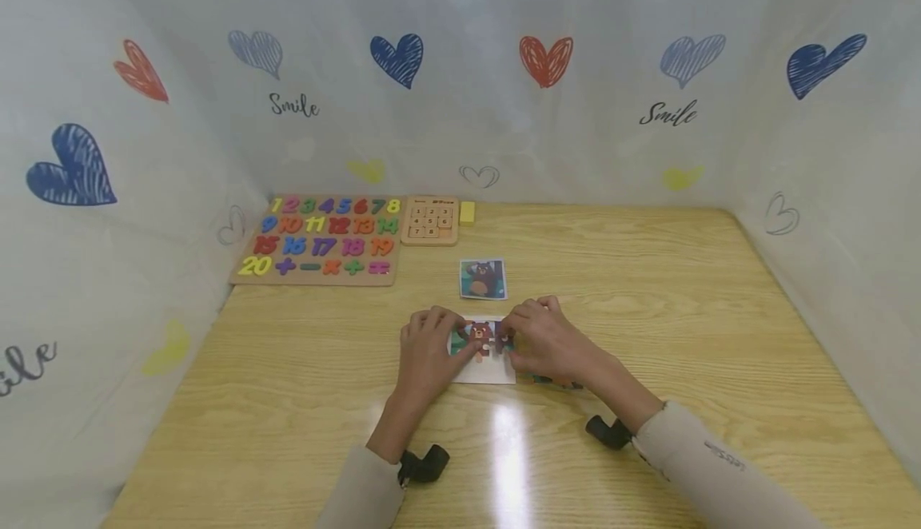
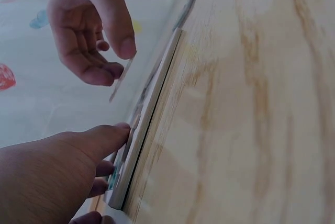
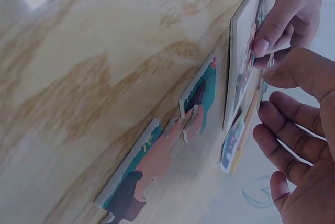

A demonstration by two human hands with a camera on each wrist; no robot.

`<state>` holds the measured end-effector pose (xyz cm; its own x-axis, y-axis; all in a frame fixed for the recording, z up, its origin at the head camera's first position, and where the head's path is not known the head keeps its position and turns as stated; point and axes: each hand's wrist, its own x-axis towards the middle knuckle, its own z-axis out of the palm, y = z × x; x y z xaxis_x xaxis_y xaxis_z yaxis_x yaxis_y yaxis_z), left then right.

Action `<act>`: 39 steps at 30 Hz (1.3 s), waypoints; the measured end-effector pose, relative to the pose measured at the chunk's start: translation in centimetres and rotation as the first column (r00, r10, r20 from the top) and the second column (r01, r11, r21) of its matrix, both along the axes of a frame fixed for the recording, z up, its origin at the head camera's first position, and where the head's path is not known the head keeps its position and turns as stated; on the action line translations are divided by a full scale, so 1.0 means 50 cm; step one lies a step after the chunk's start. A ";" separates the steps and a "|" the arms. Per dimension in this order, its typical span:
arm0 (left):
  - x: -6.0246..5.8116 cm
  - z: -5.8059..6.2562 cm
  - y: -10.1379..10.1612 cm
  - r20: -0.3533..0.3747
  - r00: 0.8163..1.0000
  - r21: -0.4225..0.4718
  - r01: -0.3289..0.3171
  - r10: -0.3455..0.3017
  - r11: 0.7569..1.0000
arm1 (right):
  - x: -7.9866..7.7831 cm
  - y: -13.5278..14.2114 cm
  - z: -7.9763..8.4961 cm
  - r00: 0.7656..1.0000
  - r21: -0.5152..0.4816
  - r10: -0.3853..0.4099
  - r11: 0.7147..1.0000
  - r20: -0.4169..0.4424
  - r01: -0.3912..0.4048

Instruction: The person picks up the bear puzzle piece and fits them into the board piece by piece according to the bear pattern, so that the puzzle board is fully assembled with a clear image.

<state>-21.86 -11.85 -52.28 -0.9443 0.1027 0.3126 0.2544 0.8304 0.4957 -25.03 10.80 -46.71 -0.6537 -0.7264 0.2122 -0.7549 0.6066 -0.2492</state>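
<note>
A white puzzle board [image 1: 485, 373] lies on the table with bear picture pieces [image 1: 478, 333] in its upper part. My left hand [image 1: 429, 357] rests at the board's left side, thumb and fingertips touching the pieces. At the board's right side, my right hand [image 1: 550, 343] pinches a small puzzle piece [image 2: 121, 80] between thumb and fingers; the left wrist view shows it tilted above the board. Loose puzzle pieces [image 3: 141, 171] lie to the right of the board, partly hidden under my right hand in the head view. Beyond the board lies a bear picture card [image 1: 484, 280].
At the back left lies a number board [image 1: 316, 241] with colourful numerals and signs. Beside it are a wooden number slide puzzle [image 1: 429, 221] and a yellow block [image 1: 468, 213]. White curtains [image 1: 460, 129] with printed hearts stand around the wooden table [image 1: 669, 289].
</note>
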 end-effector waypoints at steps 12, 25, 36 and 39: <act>0.001 0.002 0.001 0.018 1.000 -0.013 -0.006 0.007 1.000 | -0.001 -0.011 -0.007 1.000 0.021 -0.010 1.000 0.027 0.009; 0.000 0.003 0.000 0.029 1.000 -0.011 -0.009 0.009 1.000 | -0.005 -0.019 -0.018 1.000 0.057 -0.004 0.998 0.003 0.004; -0.001 0.002 -0.003 0.019 1.000 -0.019 -0.006 0.007 1.000 | -0.007 -0.026 -0.024 1.000 0.078 -0.005 0.997 -0.010 0.005; -0.001 0.003 -0.004 0.018 1.000 -0.024 -0.004 0.004 1.000 | -0.008 -0.027 -0.025 1.000 0.086 -0.003 0.996 -0.021 0.005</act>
<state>-21.93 -12.04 -52.16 -0.9501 0.1062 0.2933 0.2424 0.8432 0.4798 -25.43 9.44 -47.96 -0.6524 -0.7402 0.1628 -0.7572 0.6279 -0.1801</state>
